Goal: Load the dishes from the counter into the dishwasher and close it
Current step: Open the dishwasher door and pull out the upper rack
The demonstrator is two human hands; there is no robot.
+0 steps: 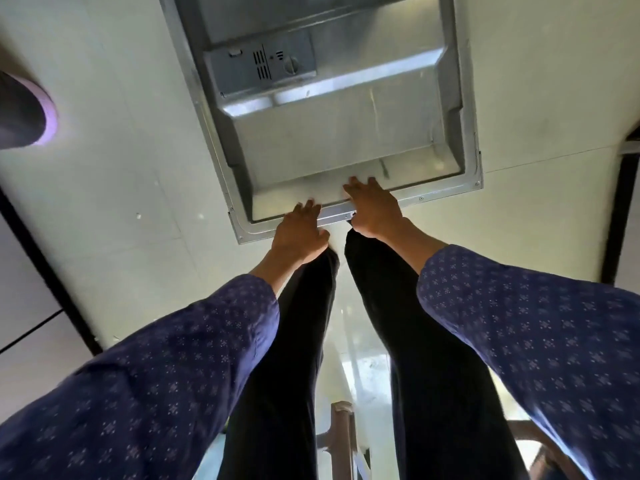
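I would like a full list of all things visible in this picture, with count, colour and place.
dishwasher door: one, silver metal, open, lying flat at top centre
detergent dispenser: one, grey, on the door's inner face, upper left
floor: one, pale cream tiles, around the door
slipper: one, dark with lilac edge, at far left
left hand: one, grips the door's near edge
right hand: one, grips the same edge, beside the left
sleeves: two, dark blue, patterned

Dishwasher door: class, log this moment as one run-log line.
stage: closing | dishwasher door: open, inner side up | left hand: grips front edge | right hand: grips front edge | dishes: none in view
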